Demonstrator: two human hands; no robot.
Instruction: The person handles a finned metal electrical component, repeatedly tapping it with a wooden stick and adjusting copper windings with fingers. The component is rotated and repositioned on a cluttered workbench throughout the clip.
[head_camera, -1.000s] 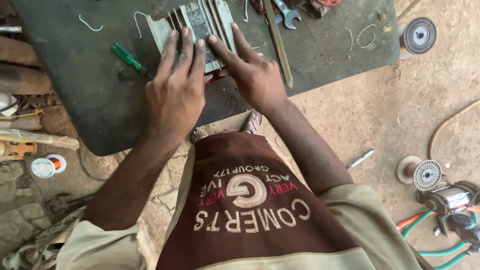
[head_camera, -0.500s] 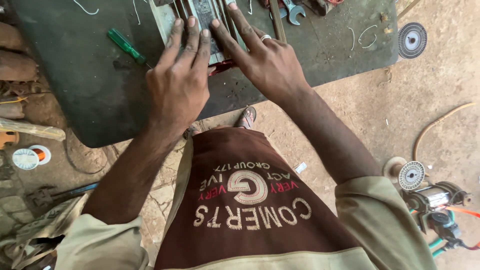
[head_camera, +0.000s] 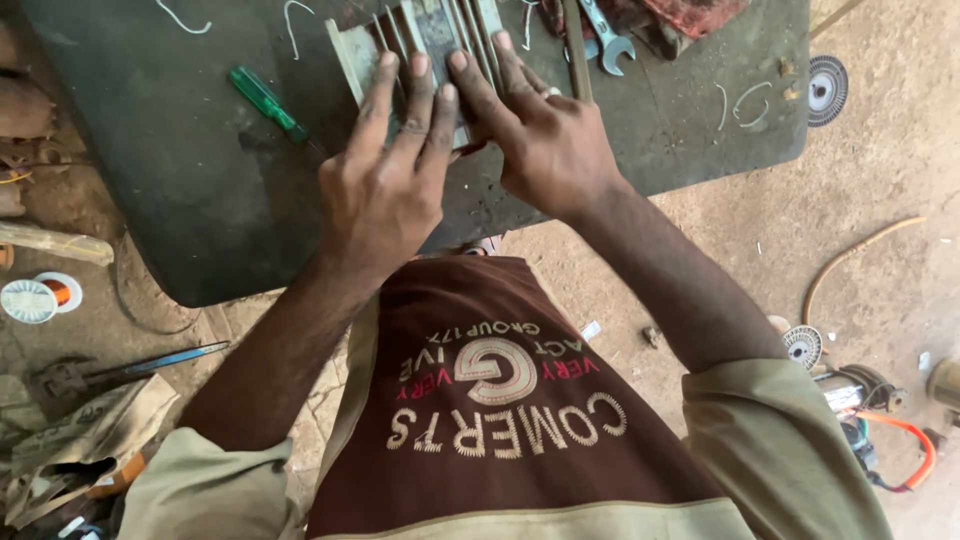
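Since the earlier frames both hands have slid slightly nearer along the table, the view shifting with them so the green screwdriver now sits further left of my fingers. Nearest: my brown and tan shirt front, both forearms reaching away from it. Left hand (head_camera: 385, 190): palm down, fingers spread flat and pressing on the near end of the metal finned piece (head_camera: 425, 45), gripping nothing. Right hand (head_camera: 545, 140): likewise flat, fingers extended over the right part of the same piece, touching the left hand's fingers, a ring on one finger. Finned piece: grey, ribbed with parallel slats, lying flat at the far middle of the dark table (head_camera: 180, 200), partly covered by both hands. Green screwdriver (head_camera: 268, 103): on the table, left of the left hand, apart from it. Open-end spanner (head_camera: 608, 38): far right of the piece, near a red cloth (head_camera: 700, 15). Bent wire scraps: scattered on the table top. Grinding disc (head_camera: 827, 90): on the dirt floor just beyond the table's right edge.
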